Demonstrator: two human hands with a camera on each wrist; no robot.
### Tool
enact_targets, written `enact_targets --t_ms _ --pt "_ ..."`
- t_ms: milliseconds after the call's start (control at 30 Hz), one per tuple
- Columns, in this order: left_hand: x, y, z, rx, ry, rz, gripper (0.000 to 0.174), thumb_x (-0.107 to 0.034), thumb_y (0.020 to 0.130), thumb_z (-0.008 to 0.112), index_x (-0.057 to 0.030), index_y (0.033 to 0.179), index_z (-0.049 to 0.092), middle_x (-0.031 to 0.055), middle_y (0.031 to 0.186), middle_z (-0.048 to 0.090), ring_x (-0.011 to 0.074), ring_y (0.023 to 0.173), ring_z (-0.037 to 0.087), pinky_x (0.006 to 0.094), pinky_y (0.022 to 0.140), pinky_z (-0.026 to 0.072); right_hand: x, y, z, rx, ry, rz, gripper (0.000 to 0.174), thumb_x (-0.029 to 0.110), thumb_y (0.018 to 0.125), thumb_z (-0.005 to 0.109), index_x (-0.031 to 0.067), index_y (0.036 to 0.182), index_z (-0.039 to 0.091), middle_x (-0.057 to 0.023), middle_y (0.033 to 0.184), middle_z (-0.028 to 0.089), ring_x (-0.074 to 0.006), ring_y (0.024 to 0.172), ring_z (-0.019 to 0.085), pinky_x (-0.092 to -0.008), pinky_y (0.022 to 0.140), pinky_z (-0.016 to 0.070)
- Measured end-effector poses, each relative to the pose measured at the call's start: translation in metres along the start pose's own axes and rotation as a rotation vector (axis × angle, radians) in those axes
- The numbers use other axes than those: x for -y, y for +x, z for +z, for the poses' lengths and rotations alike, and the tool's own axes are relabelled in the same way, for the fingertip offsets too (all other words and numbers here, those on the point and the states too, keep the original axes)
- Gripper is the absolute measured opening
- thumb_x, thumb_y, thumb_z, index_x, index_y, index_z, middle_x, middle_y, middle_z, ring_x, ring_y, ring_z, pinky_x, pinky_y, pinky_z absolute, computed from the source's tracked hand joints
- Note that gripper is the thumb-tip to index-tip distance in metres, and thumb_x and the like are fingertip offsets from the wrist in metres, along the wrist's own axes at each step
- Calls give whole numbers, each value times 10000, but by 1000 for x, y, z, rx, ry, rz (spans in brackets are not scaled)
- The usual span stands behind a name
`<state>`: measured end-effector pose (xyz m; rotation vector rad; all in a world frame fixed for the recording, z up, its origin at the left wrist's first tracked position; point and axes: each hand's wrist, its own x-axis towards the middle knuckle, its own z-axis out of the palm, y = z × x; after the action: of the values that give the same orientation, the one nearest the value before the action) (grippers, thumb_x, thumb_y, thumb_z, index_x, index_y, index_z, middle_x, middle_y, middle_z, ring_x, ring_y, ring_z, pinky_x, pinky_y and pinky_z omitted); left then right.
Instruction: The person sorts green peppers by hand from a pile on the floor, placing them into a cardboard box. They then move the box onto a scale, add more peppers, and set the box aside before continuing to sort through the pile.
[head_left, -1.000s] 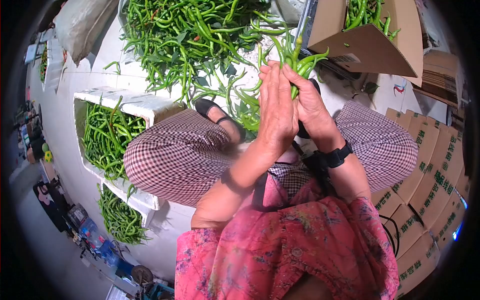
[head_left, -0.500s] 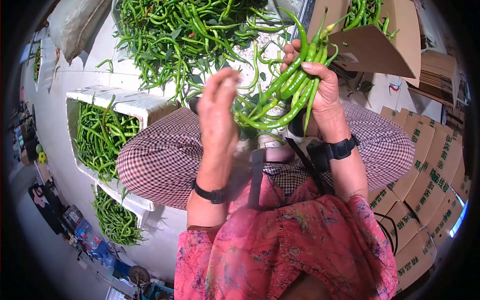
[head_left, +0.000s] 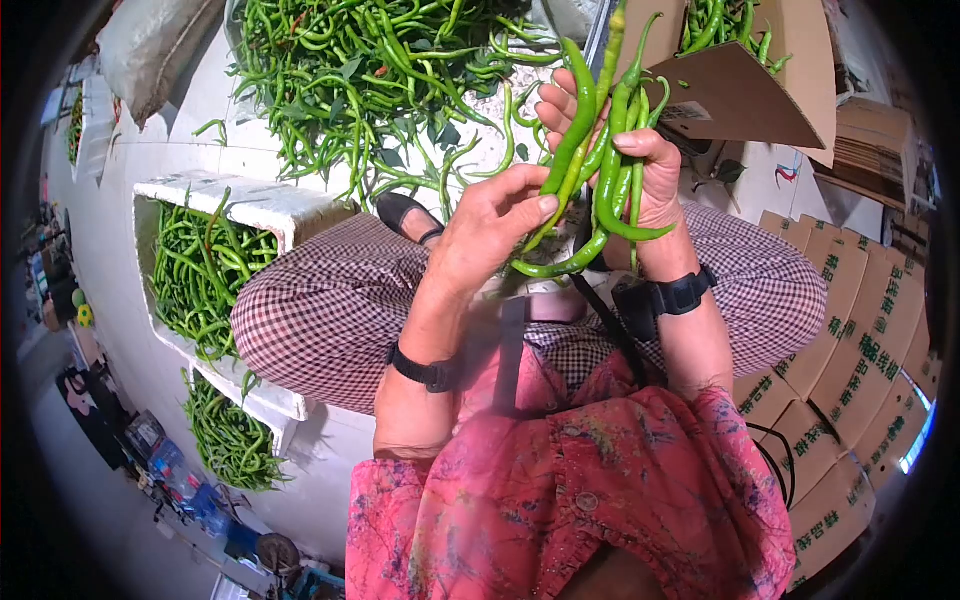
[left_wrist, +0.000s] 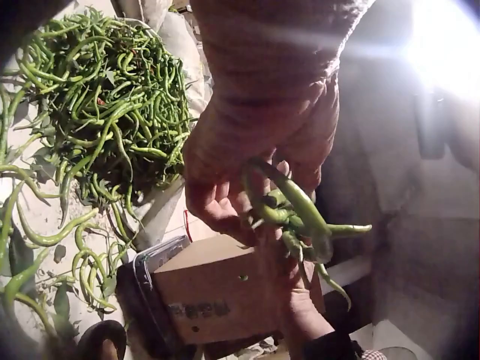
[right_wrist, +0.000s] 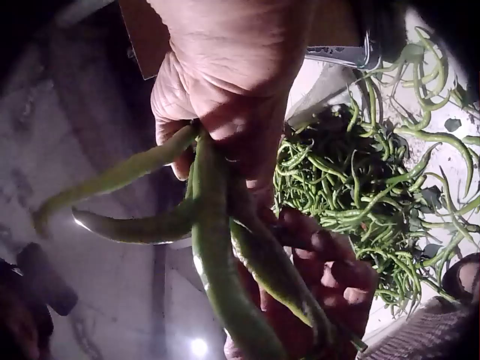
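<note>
A bunch of long green chili peppers [head_left: 612, 185] is held up in front of the person's lap. The right hand [head_left: 655, 180] grips it, thumb laid across the front and the other fingers behind. At the bunch's left side, the left hand [head_left: 485, 228] pinches chili peppers between thumb and fingers. In the left wrist view, pepper ends [left_wrist: 300, 206] stick out below the left hand [left_wrist: 259, 135]. Several peppers [right_wrist: 214, 225] spread from the right hand [right_wrist: 232, 75] in the right wrist view, with the left hand's fingers [right_wrist: 341, 277] beyond them.
A large heap of chili peppers [head_left: 370, 90] lies on the floor ahead. A white foam box [head_left: 255, 205] of peppers stands at the left. An open cardboard box [head_left: 750, 105] with peppers is at the upper right, flattened printed cartons [head_left: 840, 350] below it.
The hands were pressed together around the peppers, then the left hand drew away to the left. Now it is back at the bunch, pinching peppers, while the right hand keeps its hold.
</note>
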<state>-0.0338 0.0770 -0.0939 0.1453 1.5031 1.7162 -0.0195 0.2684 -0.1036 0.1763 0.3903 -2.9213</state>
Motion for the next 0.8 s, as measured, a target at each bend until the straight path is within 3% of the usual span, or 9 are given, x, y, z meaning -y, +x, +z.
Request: enact_targets --t_ms 100,167,233,267,433,633,733,800 --pt "5 2 9 -16 -108 60 324 -190 878 658 17 1123 612 53 958 661 96 860 592 229 786 465 2 -1 -1 -30 -35 4 764 61 695 536 -82 1404 290 -275 1373 422 -368 1294 424 -436 1121 328" --pt "0 1 11 -10 -68 47 304 -169 877 645 15 1117 611 44 930 661 83 828 593 222 767 464 1 -2 -1 -45 -41 3 756 60 697 529 -81 1401 294 -276 1377 415 -375 1298 416 -452 1116 334" --pt "-13 -2 14 -43 199 20 270 -75 876 619 40 1117 579 39 880 655 81 772 607 229 703 488 0 -6 4 -84 -29 12 747 60 700 525 -76 1400 301 -276 1376 415 -383 1298 412 -474 1105 344" --pt "-6 -1 15 -44 80 54 257 -64 883 591 42 1117 578 60 865 663 96 750 627 242 696 497 0 -4 -2 -21 3 17 738 64 706 522 -73 1398 307 -279 1371 419 -390 1299 409 -490 1095 352" --pt "-1 1 21 -132 200 172 257 -61 901 545 52 1131 565 90 871 667 113 726 643 253 648 505 3 -4 -4 -67 -73 10 735 72 713 526 -72 1400 308 -279 1367 421 -388 1299 410 -492 1084 366" --pt "0 1 19 -143 28 49 237 -72 887 573 46 1092 577 91 830 669 123 708 641 264 631 503 2 -4 -5 -53 -55 12 708 67 729 536 -73 1391 327 -276 1357 437 -382 1292 422 -477 1082 374" --pt "14 3 13 -246 295 154 200 -90 879 591 35 1036 592 88 763 660 122 698 638 270 616 491 1 -1 -7 -65 -70 21 666 19 748 570 -53 1375 355 -264 1320 478 -371 1253 470 -487 1078 375" --pt "13 2 11 -214 401 90 186 -107 903 581 18 1041 585 42 850 638 85 752 588 236 678 475 -1 -3 -1 -92 -117 47 689 33 735 567 -58 1381 343 -275 1316 476 -376 1243 476 -486 1077 374"
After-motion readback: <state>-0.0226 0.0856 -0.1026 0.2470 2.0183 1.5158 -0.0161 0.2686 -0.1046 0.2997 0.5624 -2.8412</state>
